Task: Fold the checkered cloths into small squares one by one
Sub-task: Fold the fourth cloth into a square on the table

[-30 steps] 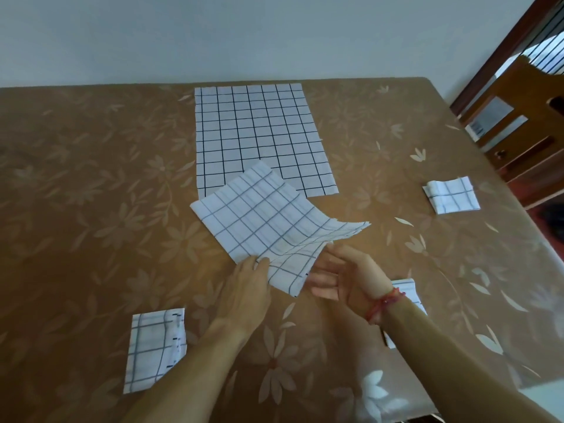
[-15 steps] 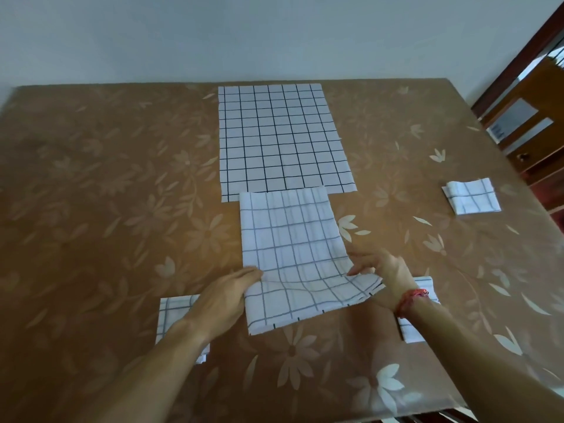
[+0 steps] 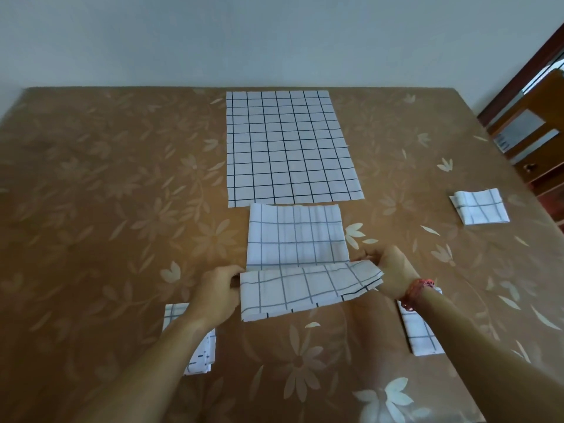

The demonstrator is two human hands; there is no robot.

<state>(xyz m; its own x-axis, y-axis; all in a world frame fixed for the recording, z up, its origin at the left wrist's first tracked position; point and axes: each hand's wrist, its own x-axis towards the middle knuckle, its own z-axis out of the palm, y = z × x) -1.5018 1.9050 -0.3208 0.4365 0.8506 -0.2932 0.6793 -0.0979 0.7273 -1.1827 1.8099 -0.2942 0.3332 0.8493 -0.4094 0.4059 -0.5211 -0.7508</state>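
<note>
Two-handed hold on one checkered cloth (image 3: 296, 239), just below the middle of the frame. Grips the left end of its near flap with the left hand (image 3: 218, 288), fingers curled round the edge. Pinches the right end of the same flap with the right hand (image 3: 393, 270), thumb and fingers clamped on the layered corner. Holds that flap raised off the table (image 3: 91, 193) and turned toward the far half, the far half flat on the brown flowered surface. Wears a red bracelet (image 3: 416, 290) on the right wrist.

Just above the held cloth, at upper centre: a larger unfolded cloth (image 3: 287, 148), spread flat, dark grid on white, reaching the table's far edge. Cannot tell whether the two cloths touch or only lie edge to edge.

Three folded pieces elsewhere on the table, well apart from one another. At the right of the frame, above the right forearm: first folded square (image 3: 480, 206), lying free. At lower right, partly covered by the right forearm: second folded square (image 3: 419, 334). At lower left, partly hidden by the left forearm: third folded square (image 3: 201, 352), short dark dashes along its edge.

At the upper right edge, beyond the table: brown wooden furniture (image 3: 534, 123). Across the top: a pale plain wall (image 3: 244, 35).
</note>
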